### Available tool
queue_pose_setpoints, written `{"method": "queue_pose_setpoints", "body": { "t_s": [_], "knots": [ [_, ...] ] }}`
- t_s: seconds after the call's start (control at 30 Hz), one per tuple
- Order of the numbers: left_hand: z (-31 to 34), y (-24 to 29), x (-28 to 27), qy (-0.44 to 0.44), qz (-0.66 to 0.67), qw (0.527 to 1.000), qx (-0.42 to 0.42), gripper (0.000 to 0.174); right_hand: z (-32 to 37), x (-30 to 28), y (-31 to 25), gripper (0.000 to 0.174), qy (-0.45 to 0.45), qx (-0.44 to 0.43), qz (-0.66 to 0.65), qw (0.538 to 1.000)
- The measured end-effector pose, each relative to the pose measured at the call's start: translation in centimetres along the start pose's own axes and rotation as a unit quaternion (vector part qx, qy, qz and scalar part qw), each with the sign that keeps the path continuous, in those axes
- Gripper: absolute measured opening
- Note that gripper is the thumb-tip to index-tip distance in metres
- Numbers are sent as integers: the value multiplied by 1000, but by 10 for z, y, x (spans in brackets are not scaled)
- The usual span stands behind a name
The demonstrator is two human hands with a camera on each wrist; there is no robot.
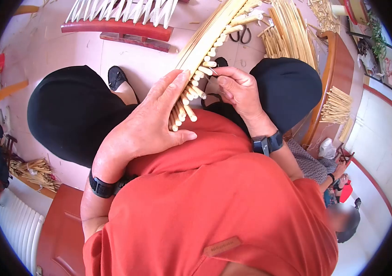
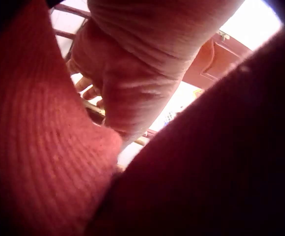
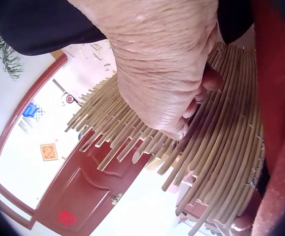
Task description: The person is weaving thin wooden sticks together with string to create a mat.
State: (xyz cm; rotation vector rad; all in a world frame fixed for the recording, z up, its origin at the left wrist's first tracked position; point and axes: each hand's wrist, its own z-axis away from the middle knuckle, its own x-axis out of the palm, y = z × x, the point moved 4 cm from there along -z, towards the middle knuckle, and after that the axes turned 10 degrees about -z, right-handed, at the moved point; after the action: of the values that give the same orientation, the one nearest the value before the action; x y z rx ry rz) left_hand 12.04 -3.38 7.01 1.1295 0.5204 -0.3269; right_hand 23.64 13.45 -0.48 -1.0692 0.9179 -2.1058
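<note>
A mat of pale reed sticks (image 1: 209,43), stitched with thread, slants up from the person's lap in the head view; its cut ends face the right hand. The left hand (image 1: 152,117) lies along the mat's left side with fingers extended and thumb spread below the lowest sticks. At the cut ends, the right hand (image 1: 241,89) pinches a thin needle (image 1: 214,72) between thumb and forefinger. In the right wrist view the right hand (image 3: 164,73) overlaps the reed mat (image 3: 226,142). Red sleeve cloth and the left palm (image 2: 137,73) fill most of the left wrist view.
Scissors (image 1: 241,35) lie on the floor beyond the mat. A reed bundle (image 1: 292,34) stands at the upper right, beside a wooden bench (image 1: 331,69) with short sticks (image 1: 336,106). A red wooden rack (image 1: 118,30) is at the upper left. Another person (image 1: 318,161) sits at the right.
</note>
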Motion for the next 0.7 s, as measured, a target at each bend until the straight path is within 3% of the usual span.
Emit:
{"method": "queue_pose_setpoints", "body": {
  "t_s": [0.17, 0.23, 0.47, 0.7],
  "knots": [
    [-10, -8, -3, -21, 69, 997, 14, 96, -4, 4, -18, 20, 43, -10, 50, 998],
    [-12, -10, -1, 39, 69, 996, 37, 98, -8, 5, -26, 20, 35, -2, 102, 994],
    [-17, -15, -8, 52, 61, 993, 82, 93, -18, 5, -36, 19, 9, 16, 121, 993],
    [-19, -20, -14, 62, 65, 995, 48, 90, -28, 13, -39, 17, -4, 11, 117, 993]
  ]
}}
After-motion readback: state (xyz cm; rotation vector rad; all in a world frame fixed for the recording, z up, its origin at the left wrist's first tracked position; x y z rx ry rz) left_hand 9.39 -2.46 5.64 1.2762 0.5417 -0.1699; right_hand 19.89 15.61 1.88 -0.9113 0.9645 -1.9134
